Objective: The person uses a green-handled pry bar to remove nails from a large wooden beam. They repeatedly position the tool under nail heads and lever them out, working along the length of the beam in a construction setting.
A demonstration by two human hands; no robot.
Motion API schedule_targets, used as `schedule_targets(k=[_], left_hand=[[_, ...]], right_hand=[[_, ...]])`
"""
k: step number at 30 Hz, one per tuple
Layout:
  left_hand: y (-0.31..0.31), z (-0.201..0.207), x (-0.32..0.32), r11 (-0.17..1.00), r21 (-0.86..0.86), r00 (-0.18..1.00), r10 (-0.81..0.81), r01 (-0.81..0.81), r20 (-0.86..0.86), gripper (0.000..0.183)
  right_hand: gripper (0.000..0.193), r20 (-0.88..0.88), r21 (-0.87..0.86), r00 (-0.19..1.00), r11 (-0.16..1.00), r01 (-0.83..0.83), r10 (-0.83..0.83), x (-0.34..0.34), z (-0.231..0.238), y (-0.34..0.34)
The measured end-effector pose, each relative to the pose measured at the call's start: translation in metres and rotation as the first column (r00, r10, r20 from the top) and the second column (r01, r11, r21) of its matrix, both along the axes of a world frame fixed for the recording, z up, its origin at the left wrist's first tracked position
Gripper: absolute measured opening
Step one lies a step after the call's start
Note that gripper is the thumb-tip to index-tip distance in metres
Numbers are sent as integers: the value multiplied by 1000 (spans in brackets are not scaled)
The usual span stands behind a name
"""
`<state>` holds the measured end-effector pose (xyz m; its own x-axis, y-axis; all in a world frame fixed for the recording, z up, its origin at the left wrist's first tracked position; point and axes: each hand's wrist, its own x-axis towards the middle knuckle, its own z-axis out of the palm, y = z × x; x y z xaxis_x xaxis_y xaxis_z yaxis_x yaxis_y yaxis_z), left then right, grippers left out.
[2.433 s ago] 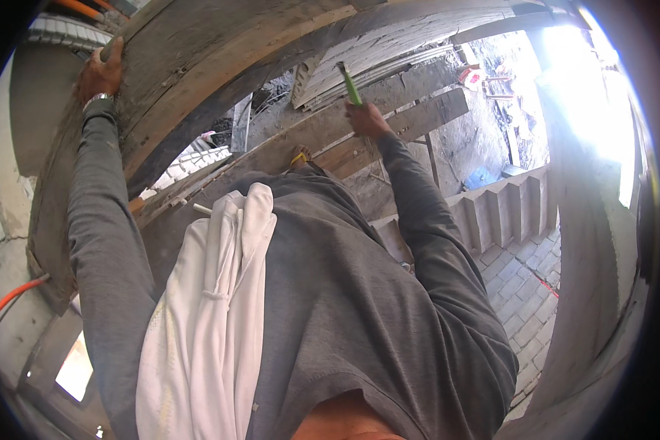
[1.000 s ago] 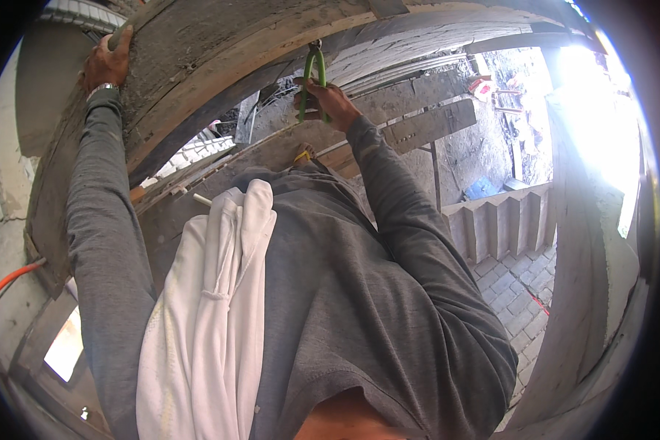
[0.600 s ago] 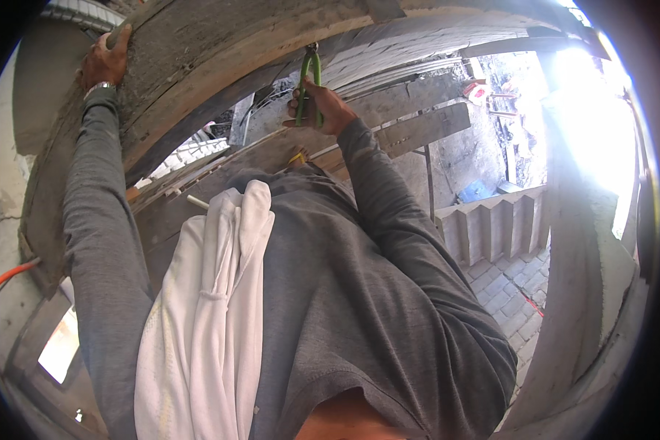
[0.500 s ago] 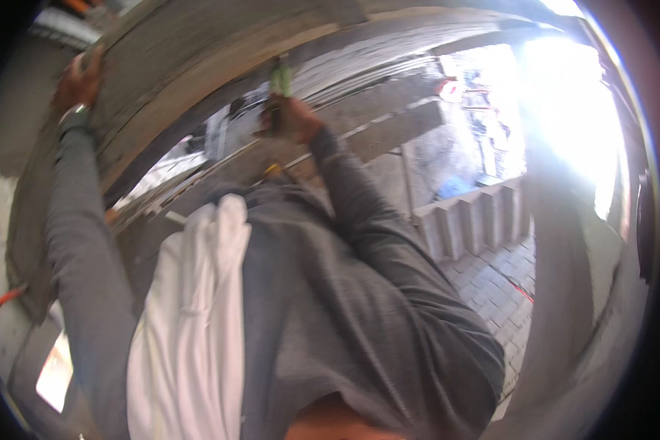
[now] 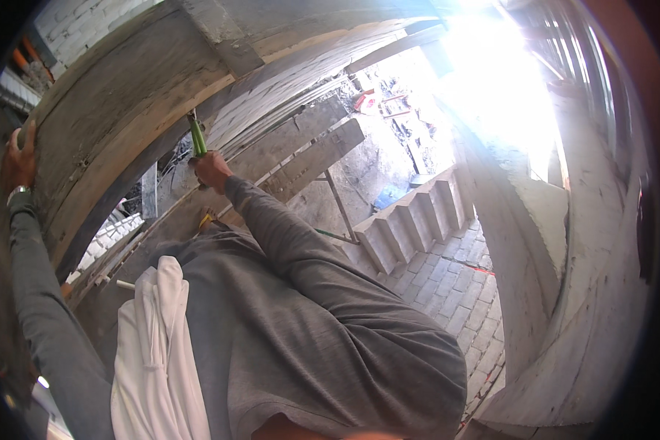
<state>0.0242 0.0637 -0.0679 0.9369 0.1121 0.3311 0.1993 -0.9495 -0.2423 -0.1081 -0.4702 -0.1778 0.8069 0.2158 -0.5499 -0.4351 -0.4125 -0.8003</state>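
A person in a grey long-sleeved top works high against a curved timber arch form [image 5: 117,110], both arms raised. The right hand [image 5: 211,170] has its fingers wrapped tight around the green handle of a tool [image 5: 196,136], which stands nearly upright with its upper end right at the lower edge of the arch form; the tool's head is hidden against the dark gap there. Far to the left, the left hand [image 5: 18,160], a watch at its wrist, lies against the outer face of the same timber with fingers curled over its edge. A white cloth [image 5: 158,345] hangs down the person's front. Beyond the right hand, two weathered scaffold planks [image 5: 308,150] run to the right, just beside a brick wall [image 5: 286,73]. Down to the right the view falls away to a brick-paved floor [image 5: 447,293], well apart from the hands, with a row of concrete blocks [image 5: 411,224] standing on it near a pale pillar [image 5: 535,242].
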Motion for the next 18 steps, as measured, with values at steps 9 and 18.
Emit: schedule_targets(k=[9,18], left_hand=[[0,-5,-1,995,-79,997,66,-62,41,76],[-61,58,-25,910,-327,966,224,-254,-126,91]], right_hand=[[30,174,-588,973,808,-22,152,8,11,-40],[42,151,-748,982,663,40,111,-43,-43,-206]])
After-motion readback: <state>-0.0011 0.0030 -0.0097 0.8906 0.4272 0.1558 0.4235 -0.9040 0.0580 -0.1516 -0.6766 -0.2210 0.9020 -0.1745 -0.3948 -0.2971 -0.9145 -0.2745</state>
